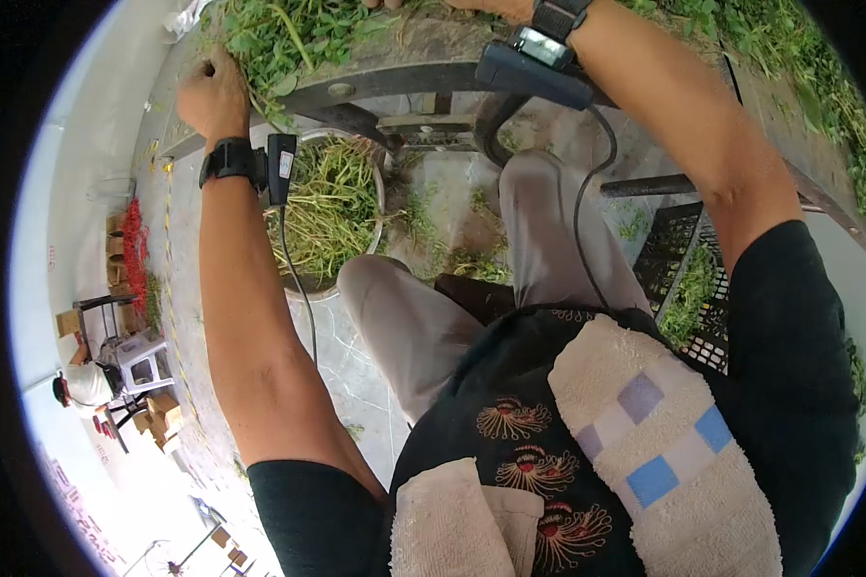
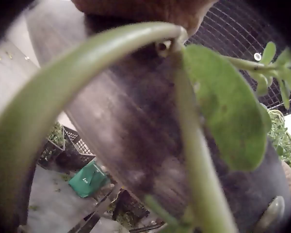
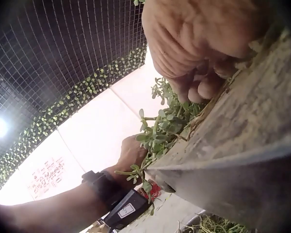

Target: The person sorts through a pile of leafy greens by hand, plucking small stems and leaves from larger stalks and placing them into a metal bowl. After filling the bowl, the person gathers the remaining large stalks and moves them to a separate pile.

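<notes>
A heap of purslane-like greens with thick stems and small rounded leaves lies along the table's edge in the head view. At the heap's left side is my left hand, its fingers curled; I cannot tell whether stems are inside it. Close before the left wrist camera hangs a thick bent stem with a broad leaf. My right hand rests low on the tabletop, fingers curled at leafy stems that come out beneath them. In the head view the top edge cuts most of that hand off.
The wooden table curves around my front. Below its left part stands a round tub full of stems. A black crate with greens sits by my right leg. Farther left, a person sits near a white stool.
</notes>
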Tool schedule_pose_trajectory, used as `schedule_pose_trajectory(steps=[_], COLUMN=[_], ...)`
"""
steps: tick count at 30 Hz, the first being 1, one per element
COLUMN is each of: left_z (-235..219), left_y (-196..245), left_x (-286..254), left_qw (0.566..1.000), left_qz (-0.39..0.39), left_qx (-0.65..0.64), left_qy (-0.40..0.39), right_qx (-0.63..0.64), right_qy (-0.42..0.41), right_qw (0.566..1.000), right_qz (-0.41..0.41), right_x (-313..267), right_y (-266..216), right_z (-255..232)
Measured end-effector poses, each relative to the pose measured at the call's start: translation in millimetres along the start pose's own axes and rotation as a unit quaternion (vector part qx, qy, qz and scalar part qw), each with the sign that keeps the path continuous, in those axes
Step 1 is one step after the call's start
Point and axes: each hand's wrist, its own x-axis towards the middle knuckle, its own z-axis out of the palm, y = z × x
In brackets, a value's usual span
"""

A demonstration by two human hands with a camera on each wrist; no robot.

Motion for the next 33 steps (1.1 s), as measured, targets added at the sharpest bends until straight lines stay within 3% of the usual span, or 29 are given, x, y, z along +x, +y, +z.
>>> schedule_pose_trajectory(steps=[5, 6, 7, 8, 9, 11, 14, 17, 19, 20, 22, 23, 26, 29, 31, 33], left_z=[-6, -4, -8, -13, -22, -42, -55, -60, -64, -64, -65, -65, -58, -44, -39, -35], left_y=[10, 6, 11, 12, 16, 13, -30, -80, -101, -108, -116, -118, -128, -128, -120, -114], left_x=[-7, -8, -8, -11, -19, -33, -64, -105, -128, -136, -150, -155, -162, -173, -172, -175], left_qw=[0.999, 0.993, 0.980, 0.935, 0.934, 0.869, 0.868, 0.899, 0.919, 0.920, 0.900, 0.900, 0.922, 0.909, 0.921, 0.910], left_qz=[-0.009, -0.004, 0.000, -0.119, -0.119, -0.157, -0.158, -0.160, -0.205, -0.205, -0.261, -0.264, -0.226, -0.244, -0.221, -0.248], left_qx=[-0.047, -0.120, -0.194, -0.334, -0.336, -0.466, -0.461, -0.399, -0.334, -0.333, -0.348, -0.346, -0.299, -0.312, -0.296, -0.313], left_qy=[0.002, 0.021, 0.042, -0.008, 0.000, 0.058, 0.093, 0.086, 0.032, 0.031, -0.003, -0.001, -0.095, -0.125, -0.127, -0.108], right_qx=[-0.032, -0.059, -0.060, -0.037, -0.016, -0.059, -0.100, -0.161, -0.198, -0.221, -0.215, -0.208, -0.181, -0.232, -0.200, -0.175], right_qy=[0.016, -0.016, -0.015, -0.009, -0.004, -0.030, -0.024, -0.049, 0.007, -0.021, -0.012, -0.005, -0.011, -0.028, -0.010, -0.004], right_qw=[0.999, 0.998, 0.998, 0.999, 0.999, 0.997, 0.995, 0.985, 0.980, 0.974, 0.976, 0.978, 0.983, 0.972, 0.980, 0.984], right_qz=[-0.008, 0.000, -0.006, -0.017, -0.029, -0.027, -0.016, 0.036, -0.008, 0.032, 0.020, 0.008, 0.005, 0.000, 0.018, 0.014], right_x=[2, 0, -3, -5, -5, -6, -4, 1, 9, 8, 8, 8, 5, 7, 3, 3], right_y=[2, -1, -1, 0, 0, -7, -16, -21, -8, -12, -12, -12, -14, -10, -16, -16], right_z=[2, -3, -4, -2, -2, -4, 0, 5, 11, 9, 10, 12, 13, 8, 10, 9])
